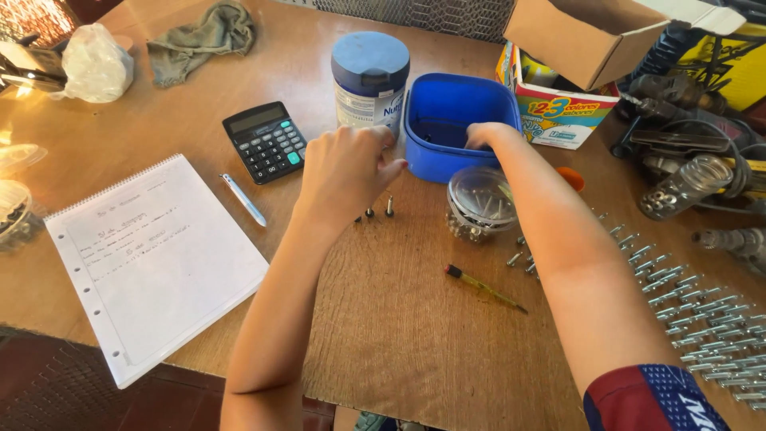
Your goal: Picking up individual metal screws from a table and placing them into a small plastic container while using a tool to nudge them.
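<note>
With the right hand point(485, 134) dipped, fingers hidden, into the square blue plastic tub point(455, 120) and the left hand point(345, 169) curled loosely above upright small steel bolts point(379, 211), gentle placement is advised.

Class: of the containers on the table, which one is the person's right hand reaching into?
The open blue plastic tub; the right hand dips inside, unlike the lidded can.

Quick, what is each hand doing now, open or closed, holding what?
Left hand: loosely closed above small bolts; any hold cannot be told.
Right hand: reaching into blue tub; fingers hidden, cannot tell.
</note>
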